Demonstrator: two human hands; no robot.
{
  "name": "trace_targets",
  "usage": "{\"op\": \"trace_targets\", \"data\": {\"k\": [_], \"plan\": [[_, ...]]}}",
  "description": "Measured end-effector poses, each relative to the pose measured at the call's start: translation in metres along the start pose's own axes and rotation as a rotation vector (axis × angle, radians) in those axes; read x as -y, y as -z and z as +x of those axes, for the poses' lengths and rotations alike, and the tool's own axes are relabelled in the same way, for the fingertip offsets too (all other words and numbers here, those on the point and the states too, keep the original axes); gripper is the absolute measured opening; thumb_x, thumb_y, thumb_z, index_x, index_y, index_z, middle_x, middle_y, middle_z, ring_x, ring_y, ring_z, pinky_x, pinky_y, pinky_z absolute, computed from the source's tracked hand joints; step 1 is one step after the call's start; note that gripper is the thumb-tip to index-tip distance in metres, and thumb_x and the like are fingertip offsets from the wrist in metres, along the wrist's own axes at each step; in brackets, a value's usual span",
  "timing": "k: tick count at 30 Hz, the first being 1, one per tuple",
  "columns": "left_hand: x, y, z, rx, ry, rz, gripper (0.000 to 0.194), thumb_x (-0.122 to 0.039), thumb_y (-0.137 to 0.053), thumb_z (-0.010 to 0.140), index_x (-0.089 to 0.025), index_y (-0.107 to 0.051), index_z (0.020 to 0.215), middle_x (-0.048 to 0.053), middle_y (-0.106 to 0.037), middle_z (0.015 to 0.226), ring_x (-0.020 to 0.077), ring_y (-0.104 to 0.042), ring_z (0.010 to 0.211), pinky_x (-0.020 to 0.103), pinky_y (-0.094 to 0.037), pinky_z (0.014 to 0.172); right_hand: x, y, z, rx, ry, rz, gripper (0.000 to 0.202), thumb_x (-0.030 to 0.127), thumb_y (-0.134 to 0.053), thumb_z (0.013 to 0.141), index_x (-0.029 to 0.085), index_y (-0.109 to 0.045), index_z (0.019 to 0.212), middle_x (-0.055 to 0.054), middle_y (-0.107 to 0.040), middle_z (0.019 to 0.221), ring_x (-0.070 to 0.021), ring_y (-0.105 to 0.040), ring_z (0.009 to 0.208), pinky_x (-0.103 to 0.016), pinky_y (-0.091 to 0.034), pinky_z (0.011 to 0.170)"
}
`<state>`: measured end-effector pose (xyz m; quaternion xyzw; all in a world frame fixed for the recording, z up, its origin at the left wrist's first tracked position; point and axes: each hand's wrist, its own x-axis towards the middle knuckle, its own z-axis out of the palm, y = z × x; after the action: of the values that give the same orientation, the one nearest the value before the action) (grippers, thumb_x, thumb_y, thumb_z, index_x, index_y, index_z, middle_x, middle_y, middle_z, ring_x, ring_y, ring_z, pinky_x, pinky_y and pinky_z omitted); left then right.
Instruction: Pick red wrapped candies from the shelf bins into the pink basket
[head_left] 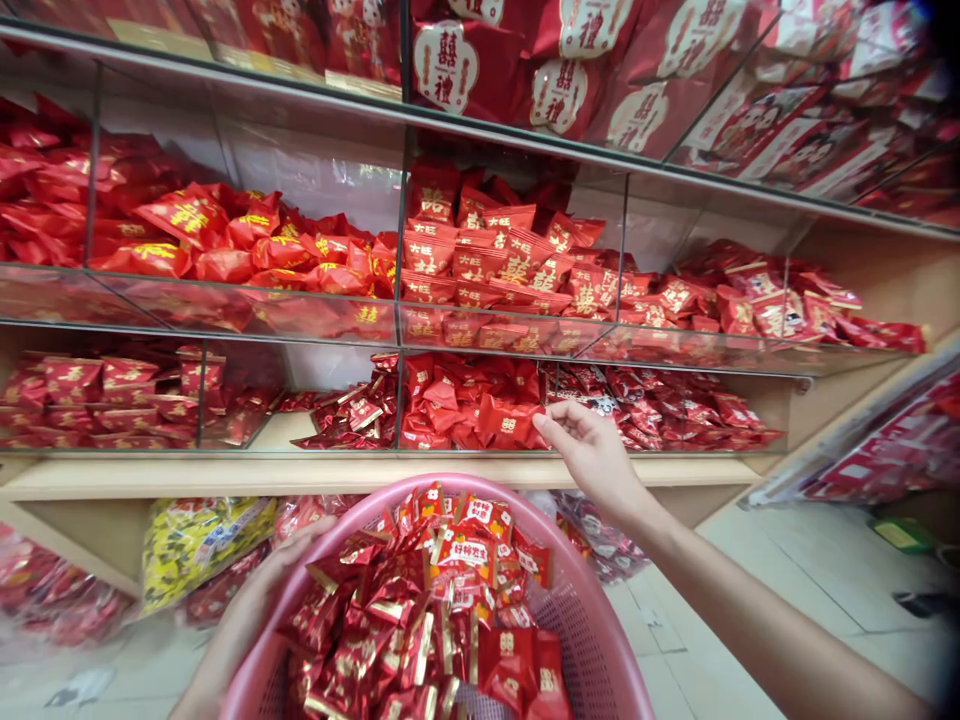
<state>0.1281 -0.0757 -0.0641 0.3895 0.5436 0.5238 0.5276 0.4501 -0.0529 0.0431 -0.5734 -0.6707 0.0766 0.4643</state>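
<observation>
My right hand [589, 450] reaches to the lowest shelf and pinches the edge of a red candy packet [504, 422] with a gold double-happiness sign. This packet is at the front of a bin of red packets [439, 400] of the same colour. Below, a pink plastic basket [611, 625] holds many small packets. Dark red shiny ones lie on its left, orange-red printed ones at the back, and a few gold-marked red ones [514, 665] at the front right. With fingers wrapped around the left rim, my left hand [289, 560] holds the basket; its fingertips are partly hidden.
Clear dividers and front panels split the shelves [360, 330] into bins of red wrapped sweets. Larger red gift bags [559, 90] stand on the top shelf. Under the wooden ledge [187, 478] lie a yellow bag [202, 545] and other plastic bags on the tiled floor.
</observation>
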Motion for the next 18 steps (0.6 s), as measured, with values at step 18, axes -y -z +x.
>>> {"op": "trace_targets", "data": {"k": [18], "plan": [[-0.005, 0.002, 0.001, 0.125, 0.2, -0.088, 0.033, -0.036, -0.057, 0.075, -0.021, -0.064, 0.104, -0.004, -0.054, 0.127, 0.0228, -0.035, 0.126, 0.028, -0.026, 0.105, 0.002, 0.017, -0.09, 0.603, -0.39, 0.475, 0.013, 0.031, -0.048, 0.083, 0.019, -0.045, 0.078, 0.005, -0.048, 0.061, -0.0088, -0.045, 0.052, -0.022, -0.038, 0.049]]}}
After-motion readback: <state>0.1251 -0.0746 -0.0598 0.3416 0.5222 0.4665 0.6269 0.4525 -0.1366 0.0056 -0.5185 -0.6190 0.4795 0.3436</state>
